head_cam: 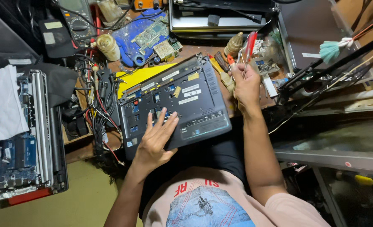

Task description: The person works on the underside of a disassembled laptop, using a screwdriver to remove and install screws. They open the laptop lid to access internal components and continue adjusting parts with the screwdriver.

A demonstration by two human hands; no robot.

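Note:
A dark grey laptop base [186, 101], opened with its inner frame and stickers showing, lies tilted on the workbench in front of me. My left hand [156, 141] rests flat on its near left part, fingers spread. My right hand [245, 86] is just right of the laptop base, closed around a red-handled screwdriver [249, 46] that points up and away. More tools with orange and yellow handles [222, 67] lie under that hand.
A blue circuit board mat [142, 35] and a multimeter [79, 23] sit at the back. A tangle of cables [98, 105] lies left of the base. Another opened laptop [18, 143] with a white cloth is far left. A silver laptop [308, 29] and metal rods stand right.

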